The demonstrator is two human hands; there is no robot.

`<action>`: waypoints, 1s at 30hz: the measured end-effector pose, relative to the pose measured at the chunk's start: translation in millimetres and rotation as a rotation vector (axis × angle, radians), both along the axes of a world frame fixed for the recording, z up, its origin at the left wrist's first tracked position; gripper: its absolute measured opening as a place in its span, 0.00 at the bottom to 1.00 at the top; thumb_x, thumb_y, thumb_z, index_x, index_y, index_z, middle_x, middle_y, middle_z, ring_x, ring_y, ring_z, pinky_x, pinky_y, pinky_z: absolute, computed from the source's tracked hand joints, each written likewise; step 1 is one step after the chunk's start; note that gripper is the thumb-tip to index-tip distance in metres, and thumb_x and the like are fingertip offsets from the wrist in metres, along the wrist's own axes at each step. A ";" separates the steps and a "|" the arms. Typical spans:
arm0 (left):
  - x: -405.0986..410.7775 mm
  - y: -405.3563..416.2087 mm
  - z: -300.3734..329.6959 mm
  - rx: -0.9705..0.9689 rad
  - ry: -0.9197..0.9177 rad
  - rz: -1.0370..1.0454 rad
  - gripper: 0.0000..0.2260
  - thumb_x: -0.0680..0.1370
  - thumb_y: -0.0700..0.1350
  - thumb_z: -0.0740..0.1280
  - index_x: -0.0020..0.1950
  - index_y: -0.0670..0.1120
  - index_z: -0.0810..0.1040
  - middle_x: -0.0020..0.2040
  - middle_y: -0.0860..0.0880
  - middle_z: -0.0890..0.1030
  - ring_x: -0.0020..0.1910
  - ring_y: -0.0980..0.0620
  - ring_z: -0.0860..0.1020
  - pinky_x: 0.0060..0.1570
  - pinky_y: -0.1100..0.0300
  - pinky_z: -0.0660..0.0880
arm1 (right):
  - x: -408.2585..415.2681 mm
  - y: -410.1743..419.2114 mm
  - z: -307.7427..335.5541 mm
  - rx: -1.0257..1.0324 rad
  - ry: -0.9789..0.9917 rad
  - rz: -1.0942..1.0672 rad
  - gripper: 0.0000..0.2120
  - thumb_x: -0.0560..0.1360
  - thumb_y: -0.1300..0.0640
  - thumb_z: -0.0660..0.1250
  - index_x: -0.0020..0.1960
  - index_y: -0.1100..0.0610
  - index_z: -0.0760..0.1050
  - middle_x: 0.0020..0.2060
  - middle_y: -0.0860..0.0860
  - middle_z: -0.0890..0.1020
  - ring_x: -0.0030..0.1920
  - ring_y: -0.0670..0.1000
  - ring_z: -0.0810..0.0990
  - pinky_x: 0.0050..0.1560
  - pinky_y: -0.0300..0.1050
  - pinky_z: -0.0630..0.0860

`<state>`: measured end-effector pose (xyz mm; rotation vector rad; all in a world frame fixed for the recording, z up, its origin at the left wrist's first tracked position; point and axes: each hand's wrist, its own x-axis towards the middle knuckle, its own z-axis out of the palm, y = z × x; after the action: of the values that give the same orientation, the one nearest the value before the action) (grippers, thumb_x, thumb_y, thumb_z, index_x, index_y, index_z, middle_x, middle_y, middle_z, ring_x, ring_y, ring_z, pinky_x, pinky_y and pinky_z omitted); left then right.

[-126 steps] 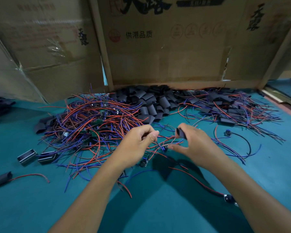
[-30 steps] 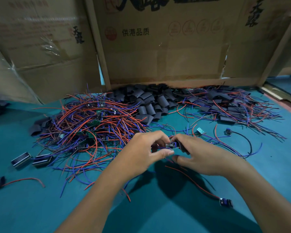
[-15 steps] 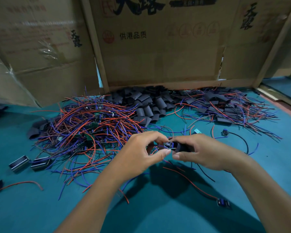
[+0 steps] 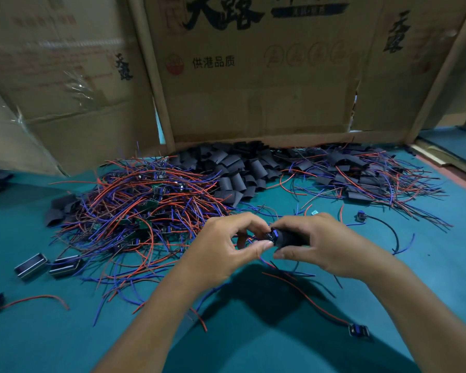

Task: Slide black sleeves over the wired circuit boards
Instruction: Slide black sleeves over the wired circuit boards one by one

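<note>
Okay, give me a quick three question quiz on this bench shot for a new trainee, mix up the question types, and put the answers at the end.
1. True or false: the right hand grips a black sleeve.
2. Multiple choice: where is the heap of loose black sleeves? A) at the back, against the cardboard wall B) at the front table edge C) under the left forearm
3. Fill in: the left hand pinches a small ___ at the sleeve's mouth.

Key
1. True.
2. A: it lies below the cardboard wall, between the tangle of red and blue wires and the sleeved pile.
3. Circuit board.
</note>
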<state>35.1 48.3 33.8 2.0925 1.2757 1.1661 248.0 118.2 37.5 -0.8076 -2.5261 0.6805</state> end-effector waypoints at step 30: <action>-5.5 5.3 -4.7 0.054 0.147 -0.038 0.04 0.79 0.41 0.69 0.50 0.45 0.84 0.42 0.51 0.77 0.38 0.59 0.74 0.40 0.66 0.67 | -4.4 -7.9 1.4 0.050 -0.013 0.020 0.18 0.75 0.47 0.70 0.65 0.44 0.76 0.45 0.40 0.83 0.42 0.38 0.76 0.48 0.34 0.73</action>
<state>29.6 53.6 29.1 2.2685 1.2755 1.0580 243.6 110.2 39.0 -0.7736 -2.5555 0.6176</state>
